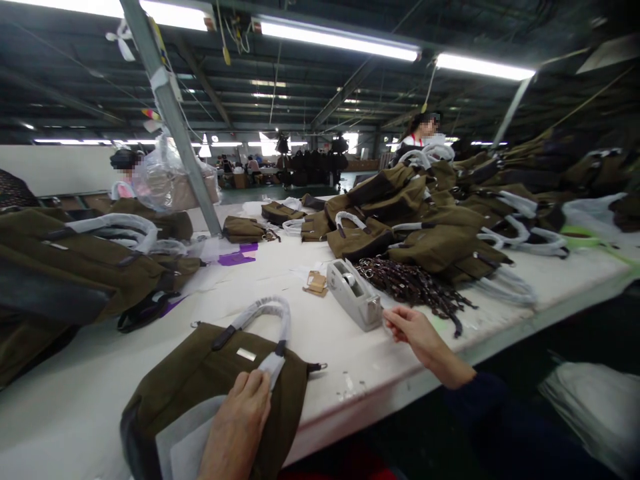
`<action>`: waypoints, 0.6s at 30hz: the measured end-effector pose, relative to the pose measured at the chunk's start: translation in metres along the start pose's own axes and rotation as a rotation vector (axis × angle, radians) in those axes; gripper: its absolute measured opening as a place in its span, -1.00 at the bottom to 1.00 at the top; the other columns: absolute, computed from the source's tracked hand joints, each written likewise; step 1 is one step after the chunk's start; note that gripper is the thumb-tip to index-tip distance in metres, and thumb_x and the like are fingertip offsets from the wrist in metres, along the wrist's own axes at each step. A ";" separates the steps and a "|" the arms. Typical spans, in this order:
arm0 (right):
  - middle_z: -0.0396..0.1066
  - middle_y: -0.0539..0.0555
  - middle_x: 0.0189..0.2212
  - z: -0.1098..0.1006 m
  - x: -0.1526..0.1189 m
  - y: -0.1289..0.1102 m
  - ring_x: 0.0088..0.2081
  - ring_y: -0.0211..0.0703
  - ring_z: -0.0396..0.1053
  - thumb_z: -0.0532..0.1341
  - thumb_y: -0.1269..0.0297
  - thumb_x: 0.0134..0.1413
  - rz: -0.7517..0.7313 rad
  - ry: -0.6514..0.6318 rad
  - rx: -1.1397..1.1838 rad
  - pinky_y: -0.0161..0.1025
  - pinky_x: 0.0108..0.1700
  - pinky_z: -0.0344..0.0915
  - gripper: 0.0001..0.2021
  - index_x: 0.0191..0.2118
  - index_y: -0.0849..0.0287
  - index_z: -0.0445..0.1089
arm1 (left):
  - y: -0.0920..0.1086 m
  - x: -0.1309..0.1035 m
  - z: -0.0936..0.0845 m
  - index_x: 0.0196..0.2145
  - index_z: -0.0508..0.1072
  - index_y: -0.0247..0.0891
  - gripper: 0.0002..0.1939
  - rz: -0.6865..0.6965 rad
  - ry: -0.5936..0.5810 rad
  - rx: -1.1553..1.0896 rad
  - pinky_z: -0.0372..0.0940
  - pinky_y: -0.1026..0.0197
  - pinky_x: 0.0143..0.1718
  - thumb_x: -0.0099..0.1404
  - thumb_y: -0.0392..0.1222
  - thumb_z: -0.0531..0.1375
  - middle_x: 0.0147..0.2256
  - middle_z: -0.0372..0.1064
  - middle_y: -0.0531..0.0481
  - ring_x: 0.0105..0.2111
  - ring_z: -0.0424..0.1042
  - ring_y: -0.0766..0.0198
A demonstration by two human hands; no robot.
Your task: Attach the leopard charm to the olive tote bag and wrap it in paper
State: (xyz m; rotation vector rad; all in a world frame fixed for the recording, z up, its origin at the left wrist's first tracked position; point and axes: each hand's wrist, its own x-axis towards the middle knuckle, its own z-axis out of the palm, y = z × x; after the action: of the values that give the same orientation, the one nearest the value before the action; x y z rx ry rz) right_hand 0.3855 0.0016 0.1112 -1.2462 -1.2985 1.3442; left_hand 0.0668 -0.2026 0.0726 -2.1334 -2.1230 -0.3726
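An olive bag [195, 373] with dark trim lies at the table's front edge, its handle [283, 313] wrapped in white material. My left hand [243, 413] rests on the bag with bent fingers, closed on the white wrap at the handle's base. A grey tape dispenser [353, 297] stands right of the bag. At its front end, my right hand [413, 330] pinches the end of the clear tape, finger and thumb together. White sheets [187, 433] lie on the bag, partly under my left wrist.
Olive bags [425, 220] are piled at the back right, others [75, 267] at the left. Dark braided straps [415, 283] lie behind the dispenser, brown tags [316, 283] beside it. A metal post [175, 120] rises from the white table [240, 283]. A person [417, 137] is behind the pile.
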 end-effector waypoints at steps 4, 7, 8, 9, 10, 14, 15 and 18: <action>0.34 0.00 -0.54 0.010 0.004 0.024 -0.57 -0.36 0.21 0.45 0.00 -0.29 0.073 0.045 0.088 -0.38 -0.58 0.21 -0.59 -0.46 0.22 0.38 | 0.005 0.001 -0.008 -0.04 0.47 -0.26 -0.69 -0.013 0.001 -0.008 0.32 0.09 0.04 0.41 -0.37 -0.01 -0.07 0.41 -0.07 -0.05 0.31 0.15; 0.35 0.03 -0.53 0.015 0.003 0.033 -0.57 -0.34 0.23 0.45 0.12 -0.24 0.119 0.027 0.156 -0.37 -0.59 0.24 -0.69 -0.45 0.21 0.41 | 0.010 0.001 -0.014 -0.04 0.46 -0.26 -0.71 -0.024 -0.009 -0.001 0.32 0.11 0.04 0.40 -0.36 0.00 -0.11 0.39 -0.07 -0.07 0.30 0.15; 0.35 0.04 -0.53 0.017 -0.001 0.034 -0.58 -0.34 0.23 0.45 0.17 -0.24 0.156 0.019 0.185 -0.38 -0.59 0.25 -0.73 -0.46 0.21 0.42 | 0.011 0.001 -0.015 -0.04 0.45 -0.26 -0.71 -0.033 -0.010 -0.005 0.31 0.11 0.05 0.40 -0.36 0.01 -0.11 0.39 -0.06 -0.07 0.30 0.15; 0.34 0.03 -0.53 0.021 -0.006 0.033 -0.58 -0.35 0.23 0.46 0.22 -0.25 0.206 0.007 0.217 -0.39 -0.59 0.26 -0.75 -0.47 0.21 0.43 | 0.011 0.001 -0.016 -0.04 0.45 -0.26 -0.72 -0.043 -0.008 -0.010 0.31 0.11 0.05 0.40 -0.36 0.01 -0.12 0.38 -0.06 -0.07 0.30 0.15; 0.33 0.02 -0.54 0.026 -0.013 0.029 -0.59 -0.37 0.22 0.47 0.25 -0.26 0.257 -0.020 0.256 -0.42 -0.59 0.25 -0.75 -0.47 0.22 0.43 | 0.012 0.001 -0.016 -0.05 0.44 -0.26 -0.73 -0.050 -0.006 -0.017 0.31 0.11 0.05 0.40 -0.36 0.01 -0.13 0.37 -0.05 -0.08 0.30 0.15; 0.33 -0.04 -0.51 0.079 -0.049 -0.005 -0.57 -0.46 0.22 0.47 0.18 -0.16 0.267 -0.365 0.362 -0.51 -0.58 0.21 -0.71 -0.38 0.25 0.45 | 0.012 -0.001 -0.015 -0.10 0.44 -0.26 -0.76 -0.030 0.005 -0.023 0.30 0.11 0.04 0.41 -0.35 0.01 -0.13 0.35 -0.06 -0.07 0.28 0.15; 0.34 -0.04 -0.51 0.099 -0.056 -0.015 -0.57 -0.45 0.23 0.45 0.16 -0.12 0.239 -0.471 0.343 -0.51 -0.58 0.21 -0.71 -0.37 0.25 0.45 | 0.012 -0.001 -0.015 -0.11 0.44 -0.26 -0.77 -0.030 0.009 -0.020 0.30 0.11 0.03 0.41 -0.35 0.01 -0.13 0.34 -0.06 -0.07 0.27 0.15; 0.37 -0.03 -0.54 0.160 -0.068 -0.030 -0.60 -0.44 0.23 0.42 0.16 -0.07 0.199 -0.694 0.214 -0.48 -0.60 0.24 -0.72 -0.41 0.28 0.43 | 0.012 -0.002 -0.016 -0.14 0.44 -0.26 -0.76 -0.034 0.019 -0.006 0.30 0.11 0.00 0.41 -0.36 -0.01 -0.15 0.34 -0.07 -0.09 0.26 0.15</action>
State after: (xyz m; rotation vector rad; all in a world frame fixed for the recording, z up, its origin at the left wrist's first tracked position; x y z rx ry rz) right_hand 0.2336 -0.0834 0.1403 -0.7935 -1.4513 2.1167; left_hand 0.0774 -0.2089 0.0887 -2.0905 -2.1528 -0.4018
